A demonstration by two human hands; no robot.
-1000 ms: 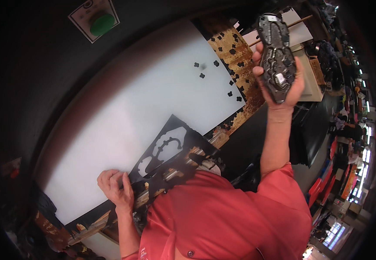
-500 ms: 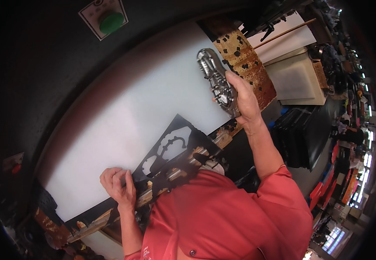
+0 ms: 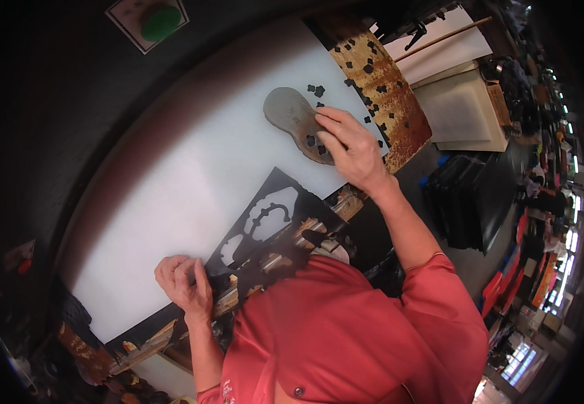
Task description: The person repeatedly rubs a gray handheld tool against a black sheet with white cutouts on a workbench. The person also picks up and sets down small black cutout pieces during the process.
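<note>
A grey, sole-shaped metal cutting die (image 3: 285, 111) lies on the white cutting board (image 3: 191, 182), its smooth plate side up. My right hand (image 3: 356, 151) grips its right edge, thumb and fingers bent over it. Several small dark cut scraps (image 3: 316, 90) lie beside the die and a few on top of it. My left hand (image 3: 183, 283) rests at the board's near edge, fingers loosely curled and thumb apart, with nothing visible in it. Next to its thumb is the corner of a black sheet (image 3: 275, 185) with curved shapes cut out of it.
A worn yellow-brown board (image 3: 399, 108) strewn with dark scraps adjoins the far right. Behind my right arm stand a black stack of sheets (image 3: 470, 202) and a pale box (image 3: 463, 114). Overhead, a dark machine part bears a green button (image 3: 161, 24).
My right hand has lowered the cutting die to the board and turned it from its bladed side to its flat plate. Scraps now show around it. My left hand stays put.
</note>
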